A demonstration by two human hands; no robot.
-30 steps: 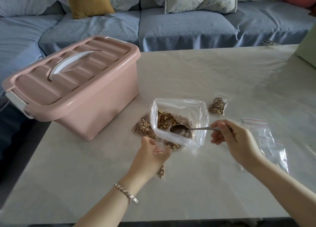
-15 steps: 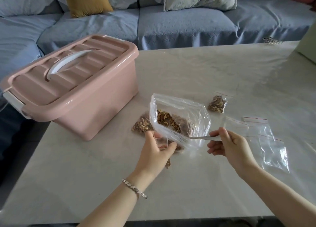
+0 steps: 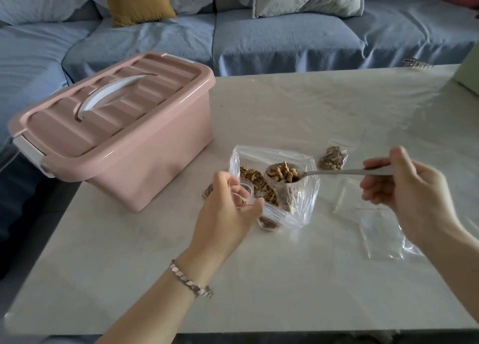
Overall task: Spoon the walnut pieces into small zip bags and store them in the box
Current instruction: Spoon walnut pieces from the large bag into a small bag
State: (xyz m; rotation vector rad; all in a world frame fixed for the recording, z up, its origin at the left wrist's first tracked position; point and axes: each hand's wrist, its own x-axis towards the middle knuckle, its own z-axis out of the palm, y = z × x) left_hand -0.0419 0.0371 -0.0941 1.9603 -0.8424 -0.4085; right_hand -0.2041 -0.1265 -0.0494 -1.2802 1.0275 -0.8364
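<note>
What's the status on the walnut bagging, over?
Left grip holds small clear zip bag. Right grip holds metal spoon heaped with walnut pieces, over large clear bag. Pink plastic box lid shut.

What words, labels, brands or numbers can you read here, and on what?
None: no text can be read in this view.
The box: no label shows on the lid or sides.
The zip bag in the left hand: a red line, no print.
The spoon, the big bag and the spare bags: no marks visible.
</note>
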